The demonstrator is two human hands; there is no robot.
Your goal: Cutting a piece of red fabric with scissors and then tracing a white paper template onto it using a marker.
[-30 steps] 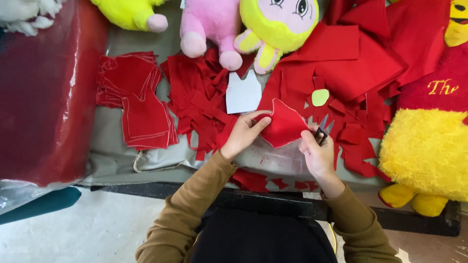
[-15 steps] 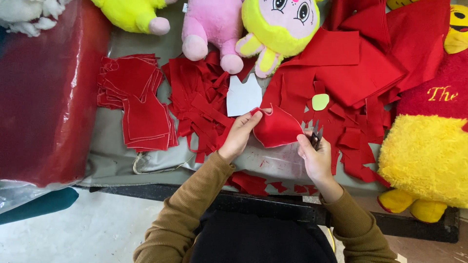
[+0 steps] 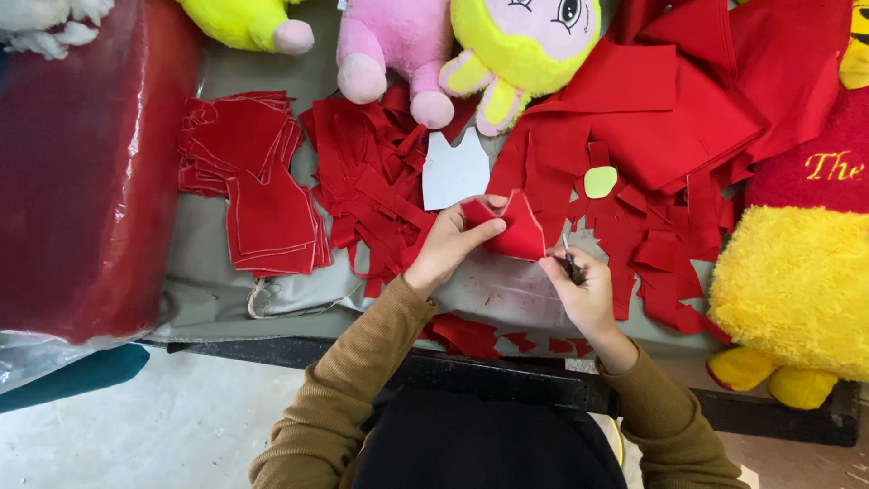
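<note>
A big red roll point(image 3: 86, 172) wrapped in clear plastic fills the left side of the grey-covered table point(image 3: 208, 281). At the right edge stands a large yellow plush toy point(image 3: 797, 290) in a red top. Wide sheets of red cloth point(image 3: 688, 118) spread over the far right, with a litter of red scraps point(image 3: 371, 190) in the middle. Along the far edge sit a pink plush toy point(image 3: 389, 45) and a yellow-hooded doll point(image 3: 525, 45). A neat stack of cut red pieces point(image 3: 253, 181) lies left of the scraps. A white paper pattern point(image 3: 455, 170) lies flat just beyond the hands, and a small lime-green oval point(image 3: 599, 182) rests on the cloth to its right. The left hand point(image 3: 453, 244) pinches a small red cloth piece point(image 3: 516, 231) between thumb and fingers, holding it up above the table near the middle. The right hand point(image 3: 579, 290) is closed around small dark scissors point(image 3: 570, 264), whose tips meet the lower right edge of that piece.
</note>
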